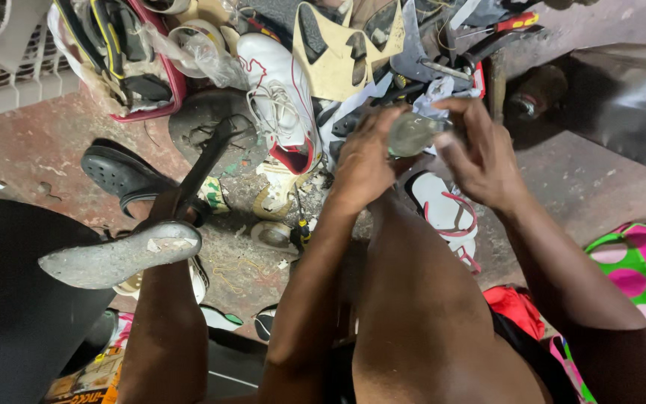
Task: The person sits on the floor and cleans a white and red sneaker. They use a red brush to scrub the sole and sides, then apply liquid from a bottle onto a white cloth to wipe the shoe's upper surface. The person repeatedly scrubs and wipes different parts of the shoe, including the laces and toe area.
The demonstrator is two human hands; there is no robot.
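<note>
While both hands meet above the right knee, the scene reads as follows.

Held thing: a small greyish, blurred object (411,133), rounded and dull, pinched between the two hands; what kind of thing it is cannot be told.
Where it is: in the air above the floor clutter, just in front of the right knee, near the middle of the view and a little toward the top.
Long axis: appears to run roughly side to side, from one hand toward the other, though blur makes this uncertain.
Left hand (364,164): back of the hand toward the camera, fingers (380,123) curled closed round the near left end of the object.
Right hand (480,153): fingers bent inward, tips touching the object's right end; grip narrow.
Nearer hand: both touch it; the left covers more of it.
Just beyond: a white sneaker (282,97) with red trim and loose laces, lying to the left of the hands.
Below the hands: a white flip-flop (443,209) with red straps, on the floor.
Further left: a black clog (122,176), and a grey shoe sole (117,258) mounted bottom-up on a dark iron stand (207,161).
Far side: a pile of tools and scraps, including a red-handled screwdriver (514,22).
Right edge: a pink and green spotted bag (641,273).
Floor (46,142): worn, reddish-brown.
</note>
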